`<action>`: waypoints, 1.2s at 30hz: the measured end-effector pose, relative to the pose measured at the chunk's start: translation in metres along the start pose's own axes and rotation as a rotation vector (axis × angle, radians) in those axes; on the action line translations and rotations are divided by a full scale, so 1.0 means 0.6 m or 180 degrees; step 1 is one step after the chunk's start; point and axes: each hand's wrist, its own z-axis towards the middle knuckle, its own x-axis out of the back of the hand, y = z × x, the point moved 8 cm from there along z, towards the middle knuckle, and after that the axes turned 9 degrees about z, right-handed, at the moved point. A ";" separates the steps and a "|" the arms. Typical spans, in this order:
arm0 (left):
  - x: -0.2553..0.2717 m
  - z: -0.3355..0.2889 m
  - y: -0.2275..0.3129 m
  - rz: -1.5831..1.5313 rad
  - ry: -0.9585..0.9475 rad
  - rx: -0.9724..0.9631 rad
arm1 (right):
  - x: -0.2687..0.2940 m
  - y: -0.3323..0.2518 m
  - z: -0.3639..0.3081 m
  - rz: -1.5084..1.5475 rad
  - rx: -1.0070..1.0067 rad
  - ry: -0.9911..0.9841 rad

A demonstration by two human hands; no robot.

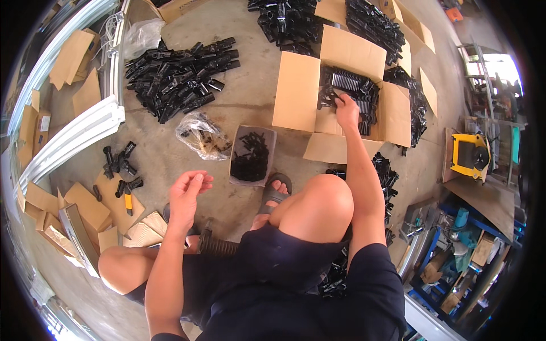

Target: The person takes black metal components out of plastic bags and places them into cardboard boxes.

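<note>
My right hand (347,112) reaches into an open cardboard box (297,91) on the floor ahead and to the right. Its fingers are closed on a black part (328,97) at the box's left inner side; the part's exact kind is too small to make out. Rows of similar black parts (348,81) are packed along the far and right sides inside. Over the floor at left, my left hand (190,192) is held up with loosely bent fingers and nothing in it. Between the hands stands a grey bin (235,158) with small black pieces (250,162) in it.
Black parts lie in a heap (179,74) at far left, with more piles (284,23) behind and beside the box. A clear plastic bag (202,136) sits by the bin. A yellow-handled tool (128,203) lies on cardboard at left. Shelving (455,250) stands at right.
</note>
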 end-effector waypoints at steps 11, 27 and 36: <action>-0.099 -0.085 0.173 -0.0404 -0.1064 -0.1222 | 0.063 -0.479 -0.219 0.1039 0.0258 -0.2580; 0.072 -0.145 0.117 -0.1576 0.0148 -0.0857 | -0.039 -0.755 -0.500 0.0377 0.2046 -0.2387; 0.065 -0.158 0.130 -0.1432 -0.0342 -0.0891 | -0.062 -0.729 -0.498 0.0751 0.0874 -0.2818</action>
